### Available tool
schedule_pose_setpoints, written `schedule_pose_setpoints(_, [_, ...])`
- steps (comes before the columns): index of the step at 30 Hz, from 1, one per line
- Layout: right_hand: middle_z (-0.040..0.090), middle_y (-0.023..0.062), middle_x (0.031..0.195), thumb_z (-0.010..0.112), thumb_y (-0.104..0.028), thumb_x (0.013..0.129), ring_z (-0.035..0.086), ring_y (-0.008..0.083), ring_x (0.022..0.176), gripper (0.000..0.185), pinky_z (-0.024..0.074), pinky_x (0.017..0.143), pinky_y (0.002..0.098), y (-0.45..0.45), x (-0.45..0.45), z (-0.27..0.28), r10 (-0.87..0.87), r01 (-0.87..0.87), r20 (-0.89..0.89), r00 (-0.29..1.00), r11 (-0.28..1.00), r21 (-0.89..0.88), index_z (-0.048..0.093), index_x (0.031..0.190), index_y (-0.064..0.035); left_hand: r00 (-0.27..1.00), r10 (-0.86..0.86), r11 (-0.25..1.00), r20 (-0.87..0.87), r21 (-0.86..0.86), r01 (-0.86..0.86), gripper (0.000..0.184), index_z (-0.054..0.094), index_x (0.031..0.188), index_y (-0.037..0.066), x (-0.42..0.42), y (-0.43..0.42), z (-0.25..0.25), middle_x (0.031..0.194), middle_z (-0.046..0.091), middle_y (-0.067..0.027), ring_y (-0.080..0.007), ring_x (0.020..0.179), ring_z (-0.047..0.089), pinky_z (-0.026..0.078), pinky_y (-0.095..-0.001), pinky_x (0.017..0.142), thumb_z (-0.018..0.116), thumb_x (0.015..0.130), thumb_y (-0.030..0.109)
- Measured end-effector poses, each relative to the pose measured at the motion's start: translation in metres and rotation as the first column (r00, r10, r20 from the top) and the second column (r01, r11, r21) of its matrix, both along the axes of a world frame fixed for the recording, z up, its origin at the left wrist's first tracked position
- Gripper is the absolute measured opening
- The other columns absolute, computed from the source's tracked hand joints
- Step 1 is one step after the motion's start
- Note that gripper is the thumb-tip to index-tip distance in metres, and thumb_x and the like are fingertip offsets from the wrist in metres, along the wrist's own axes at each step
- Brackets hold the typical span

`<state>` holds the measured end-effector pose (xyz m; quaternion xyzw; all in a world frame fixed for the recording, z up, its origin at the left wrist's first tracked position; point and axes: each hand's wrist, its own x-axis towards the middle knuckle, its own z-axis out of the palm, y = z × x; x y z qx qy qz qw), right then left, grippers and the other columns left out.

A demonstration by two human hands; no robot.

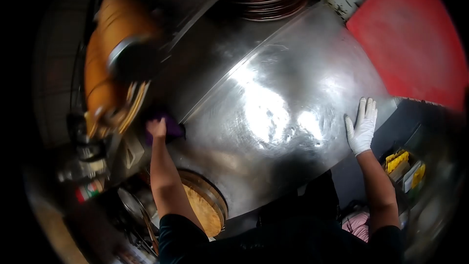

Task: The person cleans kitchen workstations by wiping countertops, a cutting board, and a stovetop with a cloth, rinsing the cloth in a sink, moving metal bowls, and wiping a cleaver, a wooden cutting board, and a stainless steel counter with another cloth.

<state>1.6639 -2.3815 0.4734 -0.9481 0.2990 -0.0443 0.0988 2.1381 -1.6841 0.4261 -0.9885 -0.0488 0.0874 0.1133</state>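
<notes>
My left hand (156,127) is bare and closed on a dark purple cloth (168,128), pressed down at the left end of the metal worktop (215,132). Its fingers are partly lost in shadow. On the far right, my right hand (362,126) wears a white glove and lies flat near the worktop's edge, fingers stretched out and holding nothing. Bright glare and smeary marks cover the steel between the two hands.
A red board (408,39) stands at the right back. Stacked round pans (273,0) sit behind the worktop. Orange cylinders (122,19) rise at the left. Near my left forearm is a round wooden-looking board with a rim (202,210). Yellow packets (396,161) lie lower right.
</notes>
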Motion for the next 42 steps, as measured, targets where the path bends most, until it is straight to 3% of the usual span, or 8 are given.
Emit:
schedule_pose_setpoints(1, [0.033, 0.0363, 0.161, 0.072, -0.034, 0.093, 0.030, 0.0529, 0.151, 0.084, 0.0212, 0.127, 0.0571, -0.002, 0.000, 0.000, 0.001, -0.001, 0.005, 1.000, 1.000, 0.009, 0.035, 0.159, 0.0031, 0.975, -0.147, 0.965, -0.169, 0.194, 0.179, 0.080, 0.058, 0.149, 0.004, 0.037, -0.012, -0.017, 0.156, 0.051, -0.0253, -0.0390, 0.146, 0.044, 0.025, -0.0488, 0.126, 0.053, 0.095, 0.063])
schedule_pose_setpoints(5, [0.035, 0.0382, 0.158, 0.074, -0.036, 0.090, 0.032, 0.0540, 0.149, 0.087, 0.0223, 0.125, 0.0590, -0.006, 0.002, 0.003, 0.006, -0.007, 0.006, 1.000, 1.000, 0.017, 0.037, 0.156, 0.0062, 0.889, -0.448, 0.893, -0.090, -0.081, 0.442, 0.090, 0.024, 0.169, 0.011, 0.103, -0.179, -0.013, 0.177, 0.017, -0.0143, -0.0339, 0.163, 0.013, 0.007, -0.0474, 0.133, 0.050, 0.100, 0.062])
schedule_pose_setpoints(11, [0.035, 0.0397, 0.157, 0.073, -0.041, 0.091, 0.032, 0.0550, 0.149, 0.089, 0.0222, 0.124, 0.0605, -0.010, 0.003, 0.007, -0.001, 0.001, 0.009, 1.000, 0.998, 0.064, 0.036, 0.156, 0.0076, 0.764, -0.614, 0.789, -0.196, -0.189, 0.585, 0.078, 0.063, 0.138, -0.004, 0.027, -0.430, 0.035, 0.161, 0.040, -0.0338, -0.0477, 0.154, 0.030, 0.015, -0.0515, 0.132, 0.064, 0.086, 0.053])
schedule_pose_setpoints(12, [0.035, 0.0397, 0.158, 0.073, -0.041, 0.091, 0.032, 0.0551, 0.149, 0.089, 0.0225, 0.124, 0.0607, -0.010, 0.002, 0.008, 0.000, 0.000, 0.011, 1.000, 0.998, 0.064, 0.036, 0.156, 0.0075, 0.688, -0.718, 0.660, 0.102, -0.215, 0.720, 0.071, 0.065, 0.133, -0.004, 0.001, -0.448, 0.023, 0.158, 0.041, -0.0362, -0.0489, 0.152, 0.032, 0.016, -0.0515, 0.131, 0.068, 0.083, 0.046])
schedule_pose_setpoints(16, [0.037, 0.0390, 0.156, 0.072, -0.045, 0.091, 0.035, 0.0559, 0.147, 0.090, 0.0249, 0.123, 0.0610, -0.013, 0.001, 0.010, -0.001, 0.000, 0.022, 1.000, 0.998, 0.065, 0.036, 0.156, 0.0070, 0.360, -0.897, 0.319, 0.256, -0.189, 0.929, 0.058, 0.071, 0.106, -0.013, -0.071, -0.527, 0.038, 0.154, 0.043, -0.0402, -0.0516, 0.151, 0.032, 0.016, -0.0554, 0.131, 0.075, 0.078, 0.038])
schedule_pose_setpoints(27, [0.039, 0.0374, 0.155, 0.071, -0.049, 0.090, 0.033, 0.0554, 0.148, 0.089, 0.0245, 0.124, 0.0604, -0.019, 0.001, 0.013, -0.025, 0.023, 0.010, 1.000, 0.991, 0.132, 0.041, 0.154, 0.0064, 0.155, -0.933, 0.078, 0.326, -0.237, 0.968, 0.083, 0.051, 0.146, -0.012, -0.100, -0.737, 0.024, 0.161, 0.042, -0.0265, -0.0379, 0.154, 0.033, 0.018, -0.0467, 0.132, 0.073, 0.085, 0.040])
schedule_pose_setpoints(34, [0.036, 0.0372, 0.157, 0.075, -0.036, 0.089, 0.032, 0.0551, 0.148, 0.087, 0.0232, 0.124, 0.0600, -0.015, -0.001, 0.004, -0.008, 0.001, 0.056, 0.998, 0.993, 0.114, 0.038, 0.155, 0.0062, 0.487, -0.843, 0.366, 0.228, -0.419, 0.831, 0.088, 0.038, 0.158, -0.004, -0.125, -0.691, 0.025, 0.168, 0.034, -0.0188, -0.0333, 0.155, 0.033, 0.024, -0.0430, 0.130, 0.069, 0.092, 0.044])
schedule_pose_setpoints(42, [0.037, 0.0367, 0.155, 0.073, -0.042, 0.092, 0.033, 0.0553, 0.147, 0.086, 0.0246, 0.124, 0.0601, -0.012, 0.002, 0.016, 0.012, -0.017, 0.050, 0.999, 0.995, 0.099, 0.039, 0.154, 0.0064, 0.808, -0.562, 0.744, 0.177, -0.318, 0.587, 0.091, 0.030, 0.160, -0.010, -0.187, -0.387, 0.038, 0.170, 0.029, -0.0242, -0.0376, 0.157, 0.027, 0.017, -0.0470, 0.132, 0.070, 0.087, 0.028])
